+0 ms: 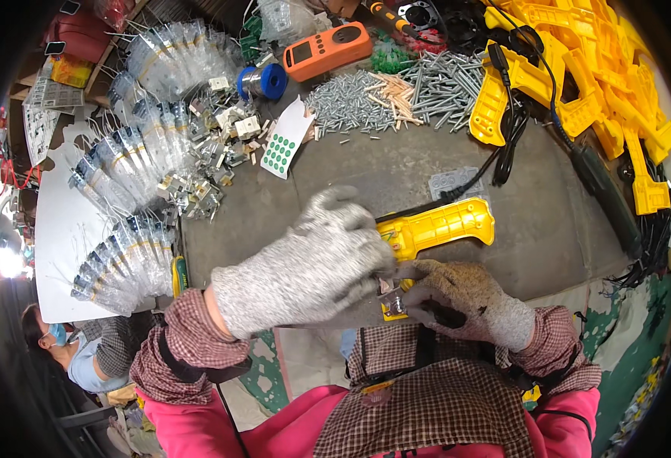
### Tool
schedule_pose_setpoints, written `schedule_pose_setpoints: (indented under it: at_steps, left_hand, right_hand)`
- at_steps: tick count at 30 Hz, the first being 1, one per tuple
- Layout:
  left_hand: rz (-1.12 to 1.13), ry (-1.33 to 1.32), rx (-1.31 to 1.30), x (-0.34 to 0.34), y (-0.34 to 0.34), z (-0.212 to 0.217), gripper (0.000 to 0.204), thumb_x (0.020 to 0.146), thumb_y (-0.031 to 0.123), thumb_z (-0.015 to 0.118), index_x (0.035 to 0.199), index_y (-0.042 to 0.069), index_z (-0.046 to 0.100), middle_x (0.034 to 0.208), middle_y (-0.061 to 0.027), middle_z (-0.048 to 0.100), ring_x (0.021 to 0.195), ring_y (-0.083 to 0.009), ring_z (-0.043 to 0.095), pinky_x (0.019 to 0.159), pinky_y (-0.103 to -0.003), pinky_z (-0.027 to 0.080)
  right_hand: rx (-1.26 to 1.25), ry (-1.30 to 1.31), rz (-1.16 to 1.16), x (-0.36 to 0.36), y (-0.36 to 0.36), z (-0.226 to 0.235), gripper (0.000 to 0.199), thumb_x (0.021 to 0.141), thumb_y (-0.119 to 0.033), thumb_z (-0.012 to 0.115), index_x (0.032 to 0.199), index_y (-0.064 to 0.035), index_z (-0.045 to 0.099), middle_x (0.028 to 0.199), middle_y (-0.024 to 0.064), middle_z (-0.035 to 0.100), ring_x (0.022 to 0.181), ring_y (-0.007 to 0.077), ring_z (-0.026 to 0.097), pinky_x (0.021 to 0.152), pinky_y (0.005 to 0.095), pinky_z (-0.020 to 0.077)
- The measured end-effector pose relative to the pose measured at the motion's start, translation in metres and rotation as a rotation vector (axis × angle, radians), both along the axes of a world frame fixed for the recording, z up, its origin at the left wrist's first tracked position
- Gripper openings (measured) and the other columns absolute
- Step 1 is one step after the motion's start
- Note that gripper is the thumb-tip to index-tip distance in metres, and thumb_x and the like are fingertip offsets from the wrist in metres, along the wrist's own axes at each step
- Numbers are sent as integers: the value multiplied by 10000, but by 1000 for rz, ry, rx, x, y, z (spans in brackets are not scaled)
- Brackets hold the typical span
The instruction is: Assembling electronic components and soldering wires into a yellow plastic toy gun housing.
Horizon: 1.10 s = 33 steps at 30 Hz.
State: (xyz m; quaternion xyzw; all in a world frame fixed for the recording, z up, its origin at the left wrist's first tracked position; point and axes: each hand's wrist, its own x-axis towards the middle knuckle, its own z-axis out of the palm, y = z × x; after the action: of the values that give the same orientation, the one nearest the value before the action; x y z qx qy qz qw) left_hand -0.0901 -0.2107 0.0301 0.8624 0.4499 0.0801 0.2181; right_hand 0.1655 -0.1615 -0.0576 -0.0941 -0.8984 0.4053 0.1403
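Observation:
An open yellow plastic tool housing half (451, 227), shaped like a pistol grip, lies in front of me on the grey mat. A black cord (444, 200) runs behind it and in under my left hand. My left hand (305, 263), in a grey knit glove, reaches over the housing with bent fingers; their tips and whatever they pinch are hidden. My right hand (465, 301), in a stained glove, is closed round the housing's near end. Beside its fingers a small metal part (395, 304) sits in the yellow shell.
Yellow housings (595, 84) are heaped at the far right, beside a dark soldering-iron-like handle (606, 198). Screws (358, 99), an orange meter (328, 50), a solder spool (263, 81) and a green-dot sticker sheet (286, 141) lie along the back. Bagged wired parts (129, 259) fan out left.

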Motion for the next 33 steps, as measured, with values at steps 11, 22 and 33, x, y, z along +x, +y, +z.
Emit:
schedule_pose_setpoints:
  at_steps: [11, 22, 33]
  left_hand:
    - [6, 259, 167, 13, -50, 29, 206, 786, 246, 730, 925, 113, 657, 983, -23, 628, 885, -237, 650, 768, -462, 530]
    - [274, -32, -211, -1, -21, -10, 201, 911, 194, 625, 1099, 124, 621, 1065, -122, 638, 914, -343, 655, 753, -447, 552]
    - [43, -60, -214, 2, 0, 0, 137, 893, 155, 684, 1004, 118, 614, 936, -93, 624, 878, -341, 641, 720, -421, 544]
  right_hand:
    - [-27, 99, -46, -5, -1, 0, 268, 800, -132, 749, 1038, -146, 627, 1220, 94, 619, 963, 324, 655, 787, 410, 540]
    - [-77, 46, -16, -5, -2, -3, 319, 793, -114, 748, 1083, -138, 617, 1164, 84, 615, 970, 337, 637, 794, 433, 519]
    - [-192, 55, -19, -7, -1, -4, 205, 797, -119, 739, 989, -114, 667, 1064, 66, 667, 993, 321, 634, 836, 420, 511]
